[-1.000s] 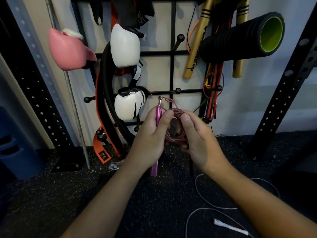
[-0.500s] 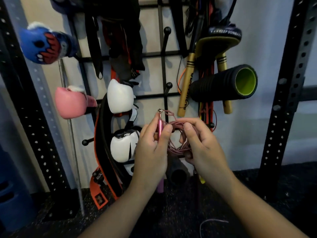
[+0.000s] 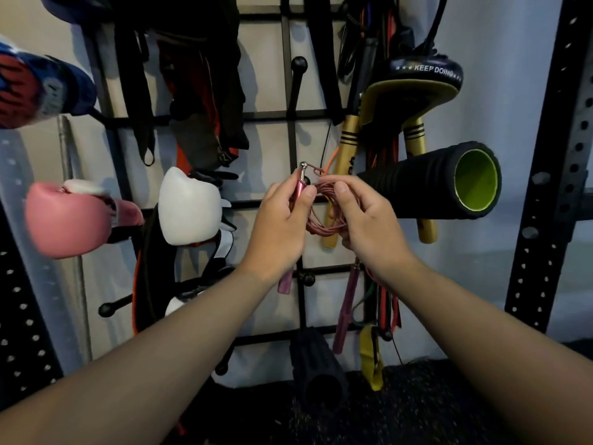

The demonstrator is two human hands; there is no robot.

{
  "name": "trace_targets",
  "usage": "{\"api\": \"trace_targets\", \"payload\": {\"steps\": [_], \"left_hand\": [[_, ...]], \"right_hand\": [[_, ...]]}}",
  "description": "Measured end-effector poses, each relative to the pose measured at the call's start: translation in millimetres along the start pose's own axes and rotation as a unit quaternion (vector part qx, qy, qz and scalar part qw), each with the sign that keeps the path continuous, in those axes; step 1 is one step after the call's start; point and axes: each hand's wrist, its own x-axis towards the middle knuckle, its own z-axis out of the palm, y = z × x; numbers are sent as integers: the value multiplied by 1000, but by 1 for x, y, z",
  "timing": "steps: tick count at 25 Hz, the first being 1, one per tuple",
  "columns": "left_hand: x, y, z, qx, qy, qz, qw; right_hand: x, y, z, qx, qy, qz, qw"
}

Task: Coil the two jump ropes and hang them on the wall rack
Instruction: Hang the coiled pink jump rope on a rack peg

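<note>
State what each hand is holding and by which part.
Left hand pinches the pink jump rope handle near its upper end; right hand grips the coiled pink rope around its loops.

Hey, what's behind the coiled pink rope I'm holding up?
Behind the coiled pink rope you can see a black peg knob of the wall rack and a gold stick. The right hand covers the rest.

Rope in my hands (image 3: 324, 216): thin pink cable, smooth plastic coating, slight sheen.
Handle (image 3: 299, 187): glossy pink, shiny metal swivel tip.
Wall rack (image 3: 290, 130): matt black metal.
Roller (image 3: 426, 181): ridged black foam.
</note>
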Motion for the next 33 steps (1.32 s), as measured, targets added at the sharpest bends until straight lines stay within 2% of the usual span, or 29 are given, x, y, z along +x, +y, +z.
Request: {"api": "trace_targets", "payload": {"steps": [8, 16, 22, 28, 33], "left_hand": [[89, -74, 22, 38, 35, 17, 999], [146, -145, 52, -3, 90, 27, 996], [161, -177, 76, -42, 134, -2, 990], [169, -214, 87, -66, 118, -29, 990], [181, -244, 92, -87, 148, -78, 982]], "right_hand": [[95, 72, 28, 16, 13, -32, 999], [160, 140, 52, -24, 10, -37, 999], [181, 179, 69, -7, 14, 10, 1000], [190, 207, 66, 15, -44, 105, 993], [213, 237, 76, -89, -68, 117, 987]]}}
